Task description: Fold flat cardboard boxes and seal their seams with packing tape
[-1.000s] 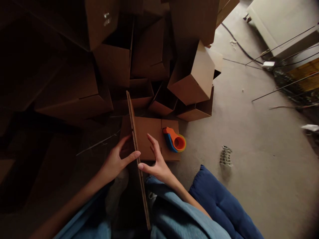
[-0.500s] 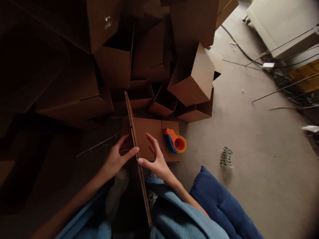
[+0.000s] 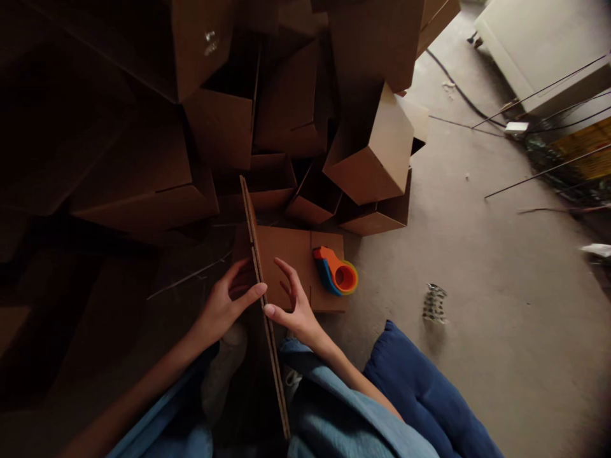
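Note:
A flattened cardboard box (image 3: 275,369) stands on edge between my legs, its layered edges facing up at me. My left hand (image 3: 229,299) holds it from the left, thumb over the top edge and fingers along the left face, partly in shadow. On the other side, my right hand (image 3: 298,308) has its thumb tip at the edge, with the fingers spread and curved near the right face. Just beyond lies another closed cardboard box (image 3: 281,245), and an orange and blue tape dispenser (image 3: 335,270) rests on it.
Several open cardboard boxes (image 3: 367,162) are heaped ahead and to the left. A blue cushion (image 3: 424,394) lies at the right on the concrete floor (image 3: 477,267), near a crumpled patterned scrap (image 3: 434,303). Thin rods (image 3: 548,172) and a white cabinet (image 3: 548,51) are at the far right.
The fingers of my right hand have shifted slightly left, closer to the flattened box. My left hand and the box are almost unmoved; the view has drifted slightly.

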The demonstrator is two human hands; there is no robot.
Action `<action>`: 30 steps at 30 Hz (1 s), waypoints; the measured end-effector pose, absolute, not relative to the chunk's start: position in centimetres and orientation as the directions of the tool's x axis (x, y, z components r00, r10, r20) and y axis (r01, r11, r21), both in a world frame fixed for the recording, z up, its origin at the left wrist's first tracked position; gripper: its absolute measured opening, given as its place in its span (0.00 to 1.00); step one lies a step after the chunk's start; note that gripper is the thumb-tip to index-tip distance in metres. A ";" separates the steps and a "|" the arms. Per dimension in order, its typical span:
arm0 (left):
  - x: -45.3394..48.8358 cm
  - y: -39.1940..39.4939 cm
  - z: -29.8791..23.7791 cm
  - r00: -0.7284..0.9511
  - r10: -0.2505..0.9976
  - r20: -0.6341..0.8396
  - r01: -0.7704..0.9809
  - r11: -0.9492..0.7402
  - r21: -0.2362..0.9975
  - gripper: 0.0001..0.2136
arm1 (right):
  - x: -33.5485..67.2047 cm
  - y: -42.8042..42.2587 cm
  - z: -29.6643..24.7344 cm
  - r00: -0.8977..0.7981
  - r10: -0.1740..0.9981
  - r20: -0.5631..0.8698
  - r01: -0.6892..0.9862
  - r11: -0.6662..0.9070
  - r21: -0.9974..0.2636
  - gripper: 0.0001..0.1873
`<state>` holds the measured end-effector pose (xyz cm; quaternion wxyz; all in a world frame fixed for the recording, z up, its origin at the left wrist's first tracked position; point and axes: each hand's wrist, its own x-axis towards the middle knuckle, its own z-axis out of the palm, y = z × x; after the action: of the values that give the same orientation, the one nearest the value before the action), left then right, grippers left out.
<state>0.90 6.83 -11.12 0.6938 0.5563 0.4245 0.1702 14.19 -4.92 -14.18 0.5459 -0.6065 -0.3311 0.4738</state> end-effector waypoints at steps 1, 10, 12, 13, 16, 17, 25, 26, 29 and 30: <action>0.9 6.8 -11.1 0.584 0.706 -0.400 0.236 0.323 0.916 0.35 | 14.1 -4.9 -14.3 0.327 0.922 -0.205 -0.118 -0.176 -0.977 0.49; 0.9 6.2 -10.5 0.575 0.713 -0.401 0.269 0.299 0.916 0.36 | 13.1 -4.3 -15.4 0.397 0.917 -0.030 -0.074 -0.001 -0.997 0.57; 0.9 6.2 -10.5 0.579 0.712 -0.397 0.265 0.296 0.917 0.36 | 13.0 -4.2 -15.5 0.391 0.920 -0.022 -0.087 0.013 -0.996 0.57; 0.9 6.2 -10.5 0.581 0.711 -0.398 0.263 0.298 0.917 0.36 | 12.9 -4.1 -15.5 0.387 0.922 -0.022 -0.102 0.019 -0.995 0.56; 0.8 6.2 -10.6 0.584 0.709 -0.395 0.260 0.298 0.919 0.36 | 13.0 -4.0 -15.5 0.377 0.926 -0.030 -0.135 0.023 -0.991 0.57; 0.8 6.3 -10.6 0.583 0.713 -0.390 0.259 0.293 0.921 0.36 | 13.0 -4.0 -15.6 0.375 0.926 -0.036 -0.138 0.017 -0.990 0.57; 0.5 6.5 -10.7 0.578 0.720 -0.385 0.282 0.267 0.922 0.34 | 13.6 -4.3 -16.1 0.410 0.911 -0.044 -0.103 -0.002 -0.995 0.59; 0.5 6.5 -10.8 0.577 0.719 -0.387 0.282 0.269 0.921 0.33 | 13.6 -4.3 -16.1 0.411 0.911 -0.044 -0.092 -0.007 -0.996 0.59; 0.3 6.6 -10.8 0.572 0.722 -0.388 0.283 0.271 0.920 0.32 | 13.6 -4.3 -16.0 0.415 0.909 -0.031 -0.071 -0.002 -0.997 0.58; 0.3 6.7 -10.8 0.569 0.724 -0.390 0.290 0.267 0.919 0.32 | 13.7 -4.3 -15.9 0.423 0.906 -0.019 -0.066 0.010 -0.998 0.57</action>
<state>0.27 6.72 -10.76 0.6668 0.5830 0.4347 0.1628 13.70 -4.35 -15.94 0.6118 -0.5806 -0.3615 0.3973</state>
